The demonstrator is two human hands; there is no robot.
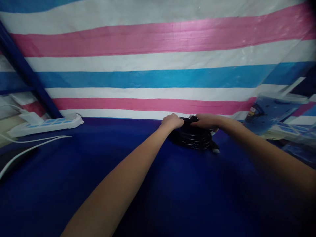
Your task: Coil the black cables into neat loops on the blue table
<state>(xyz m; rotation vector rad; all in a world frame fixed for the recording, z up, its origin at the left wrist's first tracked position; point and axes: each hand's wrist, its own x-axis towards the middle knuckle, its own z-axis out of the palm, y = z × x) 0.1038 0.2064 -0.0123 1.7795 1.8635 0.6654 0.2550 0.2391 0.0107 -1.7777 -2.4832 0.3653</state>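
A black cable lies wound in a thick coil on the blue tabletop, close to its back edge. Curled over the coil's left side is my left hand, closed on the cable, its fingertips partly hidden. My right hand is closed at the coil's upper right, with a black plug of the cable at its fingertips. Another end of the cable, with a pale tip, sticks out at the lower right of the coil and rests on the table.
On the left is a white power strip with a charger plugged in, and white cords trail nearby. A blue printed cup with a straw stands at right. Behind the table hangs a striped plastic sheet.
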